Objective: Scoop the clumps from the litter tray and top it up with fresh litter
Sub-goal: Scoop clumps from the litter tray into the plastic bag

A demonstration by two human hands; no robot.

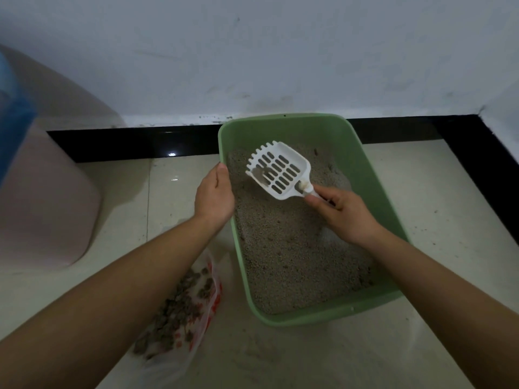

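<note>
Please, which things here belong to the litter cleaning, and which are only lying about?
Job: green litter tray, gripped by left hand; white scoop in right hand; grey litter; bag of clumps.
Lying about: pink container; blue object, far left.

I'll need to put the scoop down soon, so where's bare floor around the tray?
Bare floor lies right of the tray, up to the black strip, and between the pink bin and the tray's far left corner. Crowded at near left: the bag of clumps.

no legible txt; red print on plastic bag [202, 323] too blurry.
</note>
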